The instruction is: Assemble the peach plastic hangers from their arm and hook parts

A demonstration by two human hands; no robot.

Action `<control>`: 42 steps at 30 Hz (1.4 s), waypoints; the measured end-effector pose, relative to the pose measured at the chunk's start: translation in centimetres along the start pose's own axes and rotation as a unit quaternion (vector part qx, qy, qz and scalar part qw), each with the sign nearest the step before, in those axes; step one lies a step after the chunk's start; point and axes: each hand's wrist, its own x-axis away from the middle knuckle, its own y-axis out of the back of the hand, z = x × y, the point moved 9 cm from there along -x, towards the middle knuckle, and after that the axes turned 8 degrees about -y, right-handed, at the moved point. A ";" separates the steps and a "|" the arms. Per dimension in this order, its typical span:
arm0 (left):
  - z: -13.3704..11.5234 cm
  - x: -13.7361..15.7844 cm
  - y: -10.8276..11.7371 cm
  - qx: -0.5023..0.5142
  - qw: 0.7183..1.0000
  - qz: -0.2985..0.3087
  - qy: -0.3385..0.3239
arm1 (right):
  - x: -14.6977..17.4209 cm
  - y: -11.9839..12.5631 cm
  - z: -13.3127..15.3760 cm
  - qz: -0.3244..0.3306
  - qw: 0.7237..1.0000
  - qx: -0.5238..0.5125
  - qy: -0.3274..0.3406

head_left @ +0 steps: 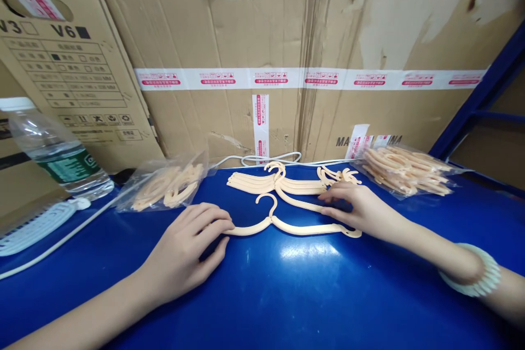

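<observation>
"Head view: where is the near hanger [305, 228]?"
"Flat on the blue table [262, 295], between the hands, nearer than the pile [252, 181]."
"And the grips?"
"Left hand [192, 243]: fingertips at its left end, thumb apart; whether it grips, one cannot tell. Right hand [355, 205]: fingers bent at a far hanger [296, 203], hold unclear too."
"Beside them?"
"A left bag [164, 186] and right bag [404, 169] of hangers."

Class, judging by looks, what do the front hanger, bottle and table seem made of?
Front hanger: probably plastic, smooth and cream, with evenly moulded curves.
Bottle: likely plastic, clear and glossy; liquid shows through.
Table: glossy blue; it mirrors light, but whether painted metal or plastic is unclear.
</observation>
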 end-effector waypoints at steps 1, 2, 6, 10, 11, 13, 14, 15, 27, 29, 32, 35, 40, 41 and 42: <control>-0.2 0.0 0.1 -0.006 1.000 -0.003 -0.008 | -0.1 -0.2 0.2 0.000 1.000 -0.005 0.009; -0.4 -0.1 0.1 -0.010 1.000 -0.005 -0.013 | -0.2 -0.3 0.3 0.000 1.000 -0.010 0.018; -1.2 -0.3 0.5 -0.015 0.999 -0.017 -0.038 | -0.4 -0.7 0.0 0.000 1.000 -0.018 0.017; -2.0 -0.4 0.9 -0.015 0.997 -0.028 -0.066 | -0.4 -0.8 -0.5 0.015 1.000 -0.024 -0.012; -2.1 -0.4 1.0 -0.015 0.997 -0.032 -0.069 | -0.3 -0.7 -0.5 0.015 0.999 -0.026 -0.020; -2.1 -0.4 1.1 -0.011 0.997 -0.038 -0.065 | -0.1 -0.4 -0.7 0.008 0.999 -0.032 -0.034; -2.0 -0.4 1.2 -0.007 0.997 -0.041 -0.059 | 0.0 -0.2 -0.9 0.001 0.998 -0.037 -0.041; -1.9 -0.4 1.2 -0.003 0.998 -0.044 -0.051 | 0.2 0.0 -1.1 -0.005 0.998 -0.044 -0.050; -1.0 -0.2 2.0 0.034 0.996 -0.082 0.019 | 0.9 1.2 -3.4 -0.029 0.977 -0.168 -0.130; -0.6 -0.1 2.1 0.045 0.994 -0.091 0.034 | 1.0 1.4 -3.7 -0.036 0.969 -0.195 -0.145; -0.1 0.1 2.0 0.065 0.991 -0.105 0.052 | 1.1 1.6 -4.1 -0.046 0.952 -0.250 -0.172; 0.4 0.3 2.0 0.073 0.988 -0.113 0.070 | 1.2 2.4 -4.1 -0.069 0.939 -0.283 -0.183; 1.2 0.5 2.1 0.063 0.985 -0.110 0.114 | 1.5 3.3 -3.2 -0.105 0.918 -0.330 -0.195; 1.4 0.5 2.1 0.062 0.984 -0.111 0.127 | 1.6 3.4 -2.9 -0.108 0.915 -0.337 -0.192; 1.7 0.7 2.1 0.064 0.981 -0.113 0.142 | 1.7 3.3 -2.5 -0.106 0.915 -0.342 -0.187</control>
